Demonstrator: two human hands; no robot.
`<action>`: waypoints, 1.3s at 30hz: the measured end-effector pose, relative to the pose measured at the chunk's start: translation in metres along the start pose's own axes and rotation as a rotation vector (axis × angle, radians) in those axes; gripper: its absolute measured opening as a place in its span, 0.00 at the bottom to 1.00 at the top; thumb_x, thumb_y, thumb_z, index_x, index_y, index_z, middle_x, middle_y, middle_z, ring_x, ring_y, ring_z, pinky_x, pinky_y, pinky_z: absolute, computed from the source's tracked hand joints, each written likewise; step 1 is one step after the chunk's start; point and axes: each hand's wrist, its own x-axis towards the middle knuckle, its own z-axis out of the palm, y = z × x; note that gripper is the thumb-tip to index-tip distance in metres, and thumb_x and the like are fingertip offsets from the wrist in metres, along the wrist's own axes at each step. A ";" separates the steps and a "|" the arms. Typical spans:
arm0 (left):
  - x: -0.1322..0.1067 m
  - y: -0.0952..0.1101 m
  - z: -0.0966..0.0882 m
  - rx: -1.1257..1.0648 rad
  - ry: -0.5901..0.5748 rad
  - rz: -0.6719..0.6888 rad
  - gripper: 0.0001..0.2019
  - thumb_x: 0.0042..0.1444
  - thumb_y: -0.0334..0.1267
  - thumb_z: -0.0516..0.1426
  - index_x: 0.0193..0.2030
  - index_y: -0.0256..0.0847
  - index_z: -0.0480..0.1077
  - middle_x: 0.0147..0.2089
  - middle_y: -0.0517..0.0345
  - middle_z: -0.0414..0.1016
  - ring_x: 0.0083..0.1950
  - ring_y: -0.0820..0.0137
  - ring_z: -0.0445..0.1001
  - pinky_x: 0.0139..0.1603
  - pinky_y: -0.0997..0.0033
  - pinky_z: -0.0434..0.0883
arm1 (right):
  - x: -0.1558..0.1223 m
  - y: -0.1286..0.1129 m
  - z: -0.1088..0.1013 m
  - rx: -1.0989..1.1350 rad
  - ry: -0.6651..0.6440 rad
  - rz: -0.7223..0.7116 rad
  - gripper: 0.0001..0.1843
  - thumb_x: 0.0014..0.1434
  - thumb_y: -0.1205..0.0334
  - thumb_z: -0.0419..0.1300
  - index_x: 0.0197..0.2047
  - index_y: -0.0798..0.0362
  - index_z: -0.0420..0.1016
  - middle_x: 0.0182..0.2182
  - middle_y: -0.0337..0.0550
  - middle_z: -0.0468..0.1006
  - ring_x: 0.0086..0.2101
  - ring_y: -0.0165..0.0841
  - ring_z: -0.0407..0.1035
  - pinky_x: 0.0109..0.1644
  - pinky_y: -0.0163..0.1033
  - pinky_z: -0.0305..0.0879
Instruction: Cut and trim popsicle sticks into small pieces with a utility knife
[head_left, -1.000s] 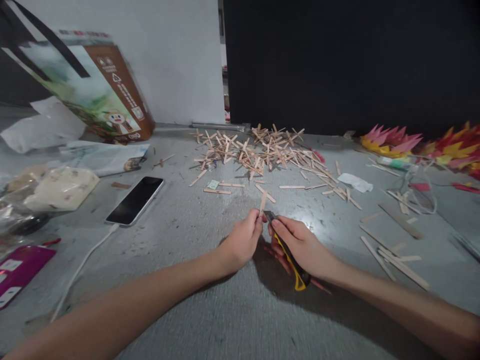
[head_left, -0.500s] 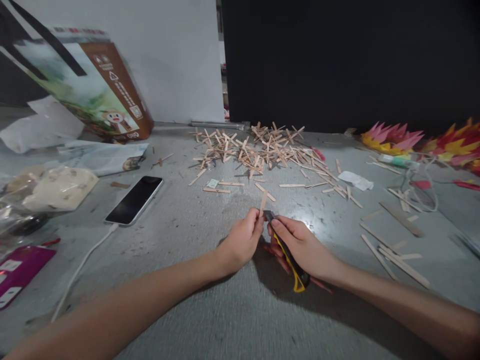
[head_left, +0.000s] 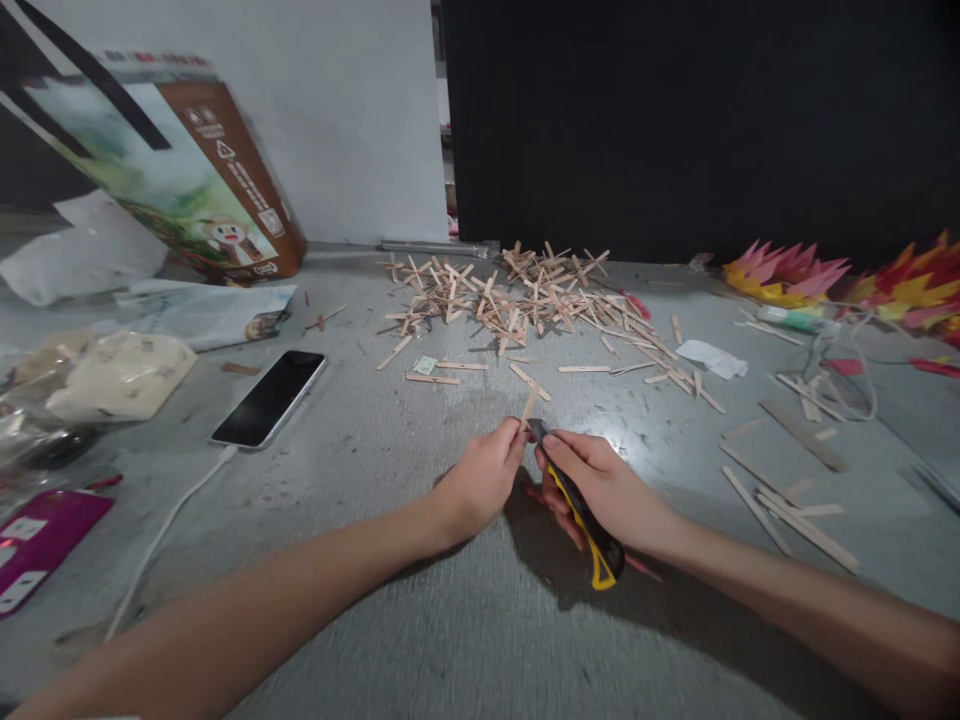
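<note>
My left hand point(head_left: 480, 478) is closed in a pinch on a short wooden stick point(head_left: 529, 406) that points up and away from me. My right hand point(head_left: 600, 488) is wrapped round a yellow and black utility knife point(head_left: 585, 520), whose tip meets the base of the stick beside my left fingers. Both hands hover just above the grey table point(head_left: 420, 600). Behind them lies a big heap of crossed wooden sticks point(head_left: 517, 295).
A phone point(head_left: 270, 398) with a white cable lies at the left, next to a tilted brown carton point(head_left: 187, 180), papers and plastic bags. Long loose sticks point(head_left: 787, 500) lie at the right. Pink, red and yellow paper flowers point(head_left: 840, 280) sit at the back right.
The stick in my left hand has tilted slightly to the right, and the knife has shifted a little. Otherwise nothing has moved.
</note>
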 end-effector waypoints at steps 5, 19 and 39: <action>0.000 -0.002 0.000 0.013 -0.006 -0.010 0.14 0.75 0.45 0.45 0.38 0.45 0.62 0.32 0.61 0.70 0.32 0.69 0.69 0.38 0.69 0.64 | 0.001 0.000 0.000 0.006 -0.002 -0.006 0.23 0.70 0.37 0.55 0.38 0.48 0.64 0.19 0.28 0.66 0.13 0.27 0.63 0.14 0.31 0.62; -0.003 -0.006 0.002 0.014 -0.038 0.035 0.17 0.77 0.48 0.43 0.40 0.45 0.64 0.35 0.59 0.74 0.35 0.68 0.71 0.40 0.68 0.66 | -0.003 0.005 0.006 0.083 -0.006 0.049 0.25 0.68 0.33 0.56 0.38 0.47 0.62 0.20 0.29 0.71 0.13 0.29 0.67 0.14 0.33 0.66; 0.003 -0.010 0.006 0.044 -0.033 0.017 0.17 0.77 0.47 0.42 0.37 0.45 0.60 0.30 0.63 0.68 0.29 0.70 0.67 0.36 0.69 0.63 | 0.003 0.006 0.014 0.224 -0.026 0.045 0.26 0.64 0.32 0.58 0.39 0.46 0.59 0.18 0.28 0.71 0.13 0.32 0.69 0.15 0.37 0.71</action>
